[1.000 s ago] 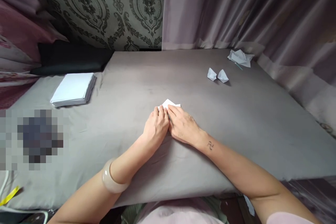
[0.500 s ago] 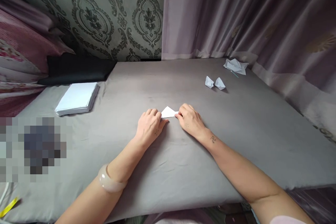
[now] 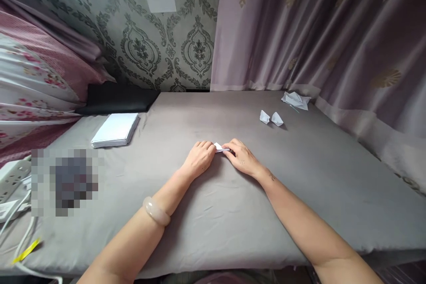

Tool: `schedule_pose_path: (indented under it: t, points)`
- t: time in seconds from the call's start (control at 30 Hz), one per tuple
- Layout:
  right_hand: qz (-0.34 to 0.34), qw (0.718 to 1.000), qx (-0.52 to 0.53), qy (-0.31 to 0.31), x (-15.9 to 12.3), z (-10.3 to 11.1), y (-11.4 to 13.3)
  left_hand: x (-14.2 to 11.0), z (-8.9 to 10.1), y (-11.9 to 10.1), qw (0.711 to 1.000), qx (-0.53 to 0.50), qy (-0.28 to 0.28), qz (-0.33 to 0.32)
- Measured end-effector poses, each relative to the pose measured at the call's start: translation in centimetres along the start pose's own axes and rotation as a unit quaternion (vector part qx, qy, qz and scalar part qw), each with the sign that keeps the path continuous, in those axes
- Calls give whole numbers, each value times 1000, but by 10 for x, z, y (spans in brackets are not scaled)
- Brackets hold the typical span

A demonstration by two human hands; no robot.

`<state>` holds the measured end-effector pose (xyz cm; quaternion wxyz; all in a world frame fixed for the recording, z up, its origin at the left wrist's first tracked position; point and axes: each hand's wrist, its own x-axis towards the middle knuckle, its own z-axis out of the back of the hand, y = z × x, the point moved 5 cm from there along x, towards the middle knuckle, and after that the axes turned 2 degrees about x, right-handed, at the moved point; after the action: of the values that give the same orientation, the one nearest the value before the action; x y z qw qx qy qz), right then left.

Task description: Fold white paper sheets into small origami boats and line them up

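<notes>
A small piece of folded white paper (image 3: pixel 218 147) is held between my two hands over the middle of the cloth-covered table (image 3: pixel 233 213). My left hand (image 3: pixel 201 159) grips its left end, with the fingers curled over it. On the other side, my right hand (image 3: pixel 242 156) pinches the right end between thumb and fingers. Much of the paper is hidden behind the fingers; a pointed top and a thin lower edge show. Beyond my right hand stand two small folded paper shapes, one (image 3: pixel 264 117) on the left and another (image 3: pixel 277 119) beside it.
A stack of white paper (image 3: pixel 115 129) lies at the left, with a black folded cloth (image 3: pixel 120 97) behind it. More folded paper (image 3: pixel 296 100) sits at the far right corner. A power strip (image 3: pixel 13 179) with white cables and a blurred patch (image 3: pixel 73 182) are at the left edge.
The view has tilted up and shifted left. My hands have come closer together, and less of the paper shows between them; its peak now looks smaller.
</notes>
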<state>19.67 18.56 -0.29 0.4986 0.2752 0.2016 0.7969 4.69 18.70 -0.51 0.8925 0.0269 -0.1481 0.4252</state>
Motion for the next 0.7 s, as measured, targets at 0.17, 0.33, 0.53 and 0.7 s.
schedule_pose_path:
  t: [0.17, 0.33, 0.53, 0.7]
  points:
    - [-22, 985, 147, -90, 3, 26, 14, -7, 28, -2, 968, -213, -79, 103]
    - [-23, 981, 188, -45, -7, 42, 41, -13, 38, -18, 825, -531, -63, 185]
    - [64, 965, 13, -253, -24, 54, 63, -18, 25, -20, 662, -671, -94, 321]
    - [95, 959, -31, -265, -26, 44, 70, -21, 19, -22, 604, -719, -76, 334]
